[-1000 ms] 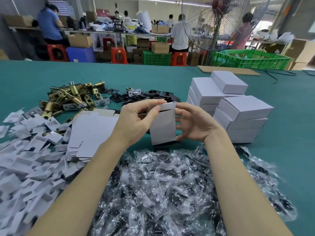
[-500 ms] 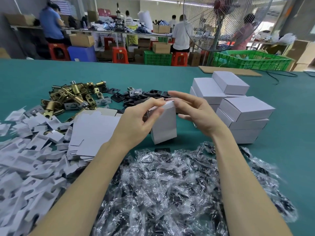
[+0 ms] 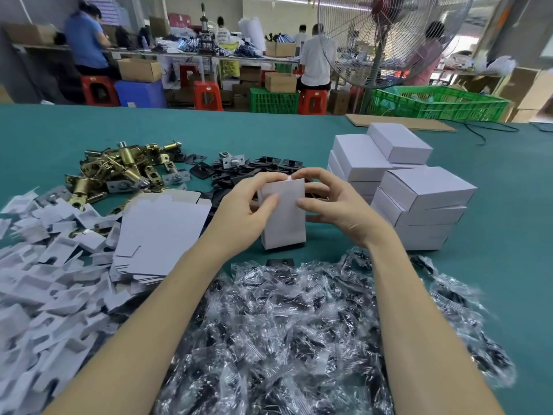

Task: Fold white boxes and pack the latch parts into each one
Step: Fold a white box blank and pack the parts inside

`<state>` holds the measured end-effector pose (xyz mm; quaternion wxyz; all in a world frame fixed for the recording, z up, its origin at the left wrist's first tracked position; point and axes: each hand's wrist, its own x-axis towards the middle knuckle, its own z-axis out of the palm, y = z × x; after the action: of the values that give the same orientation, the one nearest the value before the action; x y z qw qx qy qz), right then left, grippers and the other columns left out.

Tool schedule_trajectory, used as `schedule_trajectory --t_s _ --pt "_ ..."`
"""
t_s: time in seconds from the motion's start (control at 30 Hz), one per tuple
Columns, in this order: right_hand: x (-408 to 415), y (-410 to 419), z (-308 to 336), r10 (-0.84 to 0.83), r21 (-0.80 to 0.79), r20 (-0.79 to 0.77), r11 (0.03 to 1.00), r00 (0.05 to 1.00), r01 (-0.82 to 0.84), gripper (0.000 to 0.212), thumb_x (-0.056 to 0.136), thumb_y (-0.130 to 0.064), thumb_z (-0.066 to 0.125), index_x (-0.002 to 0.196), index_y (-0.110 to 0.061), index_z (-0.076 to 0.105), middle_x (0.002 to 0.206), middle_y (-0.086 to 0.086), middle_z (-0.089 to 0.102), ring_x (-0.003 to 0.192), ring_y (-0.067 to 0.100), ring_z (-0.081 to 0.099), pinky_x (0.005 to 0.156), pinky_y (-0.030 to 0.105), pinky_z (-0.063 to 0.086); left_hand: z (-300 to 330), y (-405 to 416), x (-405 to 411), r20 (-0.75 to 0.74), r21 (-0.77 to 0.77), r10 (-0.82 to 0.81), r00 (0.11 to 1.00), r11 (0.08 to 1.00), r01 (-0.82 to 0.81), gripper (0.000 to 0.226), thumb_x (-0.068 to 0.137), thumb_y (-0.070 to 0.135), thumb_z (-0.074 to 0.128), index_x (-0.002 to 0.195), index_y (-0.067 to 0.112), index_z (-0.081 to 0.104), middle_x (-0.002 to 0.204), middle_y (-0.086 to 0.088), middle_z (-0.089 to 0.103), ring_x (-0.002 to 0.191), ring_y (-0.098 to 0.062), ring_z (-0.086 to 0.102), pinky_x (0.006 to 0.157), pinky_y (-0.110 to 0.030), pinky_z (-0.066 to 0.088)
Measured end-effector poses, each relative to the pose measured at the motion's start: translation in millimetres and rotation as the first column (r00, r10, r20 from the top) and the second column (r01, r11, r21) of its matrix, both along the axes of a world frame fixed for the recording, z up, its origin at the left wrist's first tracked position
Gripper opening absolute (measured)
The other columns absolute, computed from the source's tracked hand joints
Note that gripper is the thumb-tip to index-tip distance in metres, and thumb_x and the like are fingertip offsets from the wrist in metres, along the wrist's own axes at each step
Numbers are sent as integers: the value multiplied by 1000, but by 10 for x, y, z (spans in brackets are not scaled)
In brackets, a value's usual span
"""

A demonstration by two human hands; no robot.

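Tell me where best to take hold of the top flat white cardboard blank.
Hedged: pinch the top flat white cardboard blank at its near right edge, coming from the right. It lies flat atop the stack; that edge is free, while white paper scraps crowd its left.

Two hands [image 3: 242, 211] [image 3: 338, 205], one upright box [image 3: 284, 217], five stacked boxes [image 3: 425, 190].

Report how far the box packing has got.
Done: closed white boxes stacked at right. In hand: left hand and right hand grip an upright white box, fingers at its top flap. Left: flat blanks, brass latches, black plates, bagged parts.
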<state>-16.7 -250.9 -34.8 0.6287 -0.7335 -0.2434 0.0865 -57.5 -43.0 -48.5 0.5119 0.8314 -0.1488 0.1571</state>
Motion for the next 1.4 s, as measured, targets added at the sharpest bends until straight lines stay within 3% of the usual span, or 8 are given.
schedule_trajectory --t_s 0.2,0.43,0.57,0.8,0.97,1.1,1.27,1.4 --pt "-8 69 2 -30 -184 -153 983 988 1 46 97 -28 69 135 -47 52 120 -4 71 106 8 70 79 28 60 1 1 -1 -110 -224 177 978 954 -198 29 101 22 62 125 36 68 115 8 70 103 -18 69 76 -42 63" --pt "39 70 1 -104 58 -304 990 947 127 18 96 -37 69 109 -28 76 96 1 73 66 14 69 57 22 55 156 -47 -29 -534 -695 -8 846 574 -434 8 104 20 56 102 18 63 113 -10 66 81 -26 76 55 -31 60" --pt "58 124 17 -94 100 -323 986 942 132 19 89 -45 70 90 -31 83 78 -3 72 59 12 62 49 19 49 175 -29 -67 -630 -669 -168 758 613 -420 6 103 14 54 109 13 53 117 -17 61 94 -29 69 53 -33 61" --pt "85 122 -15 -269 78 -393 943 879 324 25 101 -44 56 107 -22 66 66 -10 69 60 8 64 46 20 47 219 84 -81 -638 -651 -233 734 672 -353 17 101 26 62 113 13 60 93 -13 73 76 -23 67 59 -28 61" --pt "58 236 -64 -299 122 -442 914 846 387 43 104 -57 42 113 -26 70 94 3 68 81 19 61 53 27 47 190 8 -82 -610 -624 -217 762 724 -294 19 101 21 62 116 9 63 106 -14 75 88 -24 74 60 -27 60" --pt "65 215 -77 -178 250 -485 910 856 331 53 105 -62 30 116 -27 69 90 1 73 69 14 64 52 25 44 240 55 -96 -624 -569 -220 750 786 -243 24 100 26 64 120 12 65 106 -10 78 86 -21 76 61 -27 61" --pt "53 214 -90 -32 419 -600 838 799 348 64 102 -70 28 116 -21 69 90 4 69 62 16 59 46 22 42 370 49 -120 -562 -685 -276 779 683 -253 25 97 17 65 120 8 62 103 -17 77 78 -24 77 58 -28 61" --pt "102 243 -158 -192 212 -609 896 770 391 68 105 -64 20 108 -16 68 94 7 74 55 16 60 45 21 40 545 -141 -103 -442 -823 -391 807 535 -192 24 94 6 64 118 5 60 103 -21 76 90 -29 77 68 -32 63"
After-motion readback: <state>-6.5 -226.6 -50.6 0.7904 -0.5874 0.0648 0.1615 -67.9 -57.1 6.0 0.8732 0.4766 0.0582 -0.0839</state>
